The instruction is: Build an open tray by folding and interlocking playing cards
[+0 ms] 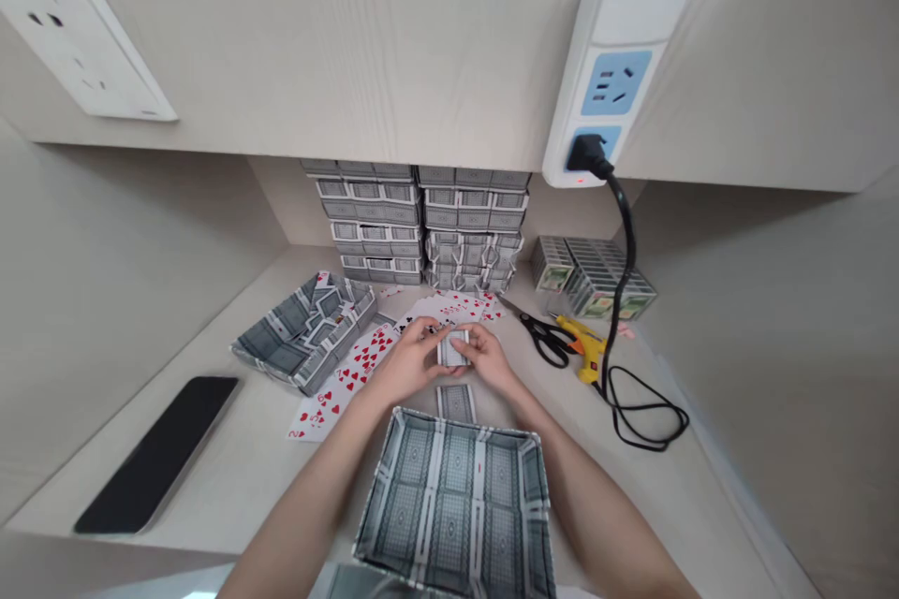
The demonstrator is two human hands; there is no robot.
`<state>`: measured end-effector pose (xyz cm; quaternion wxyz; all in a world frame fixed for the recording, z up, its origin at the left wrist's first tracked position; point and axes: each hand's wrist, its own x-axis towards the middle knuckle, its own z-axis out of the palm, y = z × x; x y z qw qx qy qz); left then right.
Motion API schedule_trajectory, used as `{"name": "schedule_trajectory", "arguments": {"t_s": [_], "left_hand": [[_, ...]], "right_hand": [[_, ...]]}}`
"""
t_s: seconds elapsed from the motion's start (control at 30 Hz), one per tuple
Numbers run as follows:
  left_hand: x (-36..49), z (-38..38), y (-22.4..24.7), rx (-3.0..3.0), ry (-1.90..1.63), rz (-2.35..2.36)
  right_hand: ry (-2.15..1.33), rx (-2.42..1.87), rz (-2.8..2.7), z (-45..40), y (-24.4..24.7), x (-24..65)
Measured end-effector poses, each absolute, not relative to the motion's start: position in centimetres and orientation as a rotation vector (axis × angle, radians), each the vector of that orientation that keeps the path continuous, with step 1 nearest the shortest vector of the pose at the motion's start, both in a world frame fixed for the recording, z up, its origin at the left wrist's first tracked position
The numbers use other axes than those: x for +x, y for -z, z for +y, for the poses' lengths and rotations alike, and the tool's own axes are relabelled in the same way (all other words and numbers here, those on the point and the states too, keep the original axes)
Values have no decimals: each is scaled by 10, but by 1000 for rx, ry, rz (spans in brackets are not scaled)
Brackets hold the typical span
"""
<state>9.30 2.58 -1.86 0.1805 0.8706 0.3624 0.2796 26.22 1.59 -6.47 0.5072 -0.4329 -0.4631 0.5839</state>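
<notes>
Between my left hand and my right hand is a small folded playing card, grey-patterned with white edges. Fingers of both hands close on it from either side. Just below them, a grey-backed playing card lies on the table. Nearest to me is an open box made of joined playing cards, between my forearms. Face-up playing cards with red and black marks spread out left of and behind my hands.
A card-made tray with folded cards stands left, near a black phone. Stacked card boxes line the back. Right are black-handled scissors, a yellow glue gun, its looping black cord and packaged card decks.
</notes>
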Motion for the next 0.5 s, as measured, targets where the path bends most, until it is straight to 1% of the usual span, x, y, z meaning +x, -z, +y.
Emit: {"name": "schedule_trajectory", "arguments": {"t_s": [0.07, 0.17, 0.27, 0.33, 0.37, 0.4, 0.5], "left_hand": [[84, 22, -5, 2477, -836, 1099], [57, 6, -49, 2485, -1054, 1372], [15, -18, -76, 2386, -1320, 1846], [-17, -35, -72, 2194, -1439, 2283], [-33, -42, -63, 2099, -1404, 2487], [-48, -48, -52, 2045, -1252, 2625], [-82, -61, -11, 2102, -664, 2752]], "right_hand": [[-1361, -1059, -1146, 16, 66, 264], [-1194, -1100, -1256, 18, 69, 265], [-1006, -1135, -1352, 17, 71, 264], [-858, -1168, -1437, 16, 69, 262], [-783, -1180, -1495, 15, 67, 262], [-712, -1183, -1558, 14, 65, 261], [-568, -1155, -1695, 12, 61, 259]]}}
